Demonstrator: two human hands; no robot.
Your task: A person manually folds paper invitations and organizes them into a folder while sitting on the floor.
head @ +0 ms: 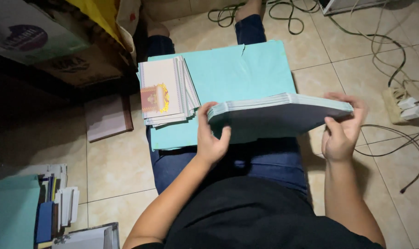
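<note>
At the far left of the frame, a teal box and upright books and papers crowd the lower corner, with a thin brown board lying flat on the tile floor above them and cardboard cartons filling the dark upper left. Bare tile lies between the board and the seated person's leg.

Left of centre, a fanned pile of white cards with a gold and red emblem rests on a large teal sheet spread across the person's lap, the pile's left edge overhanging the sheet's left edge. The sheet's far edge, which shows a small tear, reaches toward the knees in blue jeans.

At centre, the left hand grips the left end of a thick stack of teal-edged sheets, thumb curled under and fingers wrapped over the top. The stack is held level above the lap, clear of the card pile, its dark underside facing the camera.

At right, the right hand clasps the stack's right corner, fingers over the top edge and thumb below. Beyond it, open tile runs to a white power strip and loose black cables along the frame's right edge.
</note>
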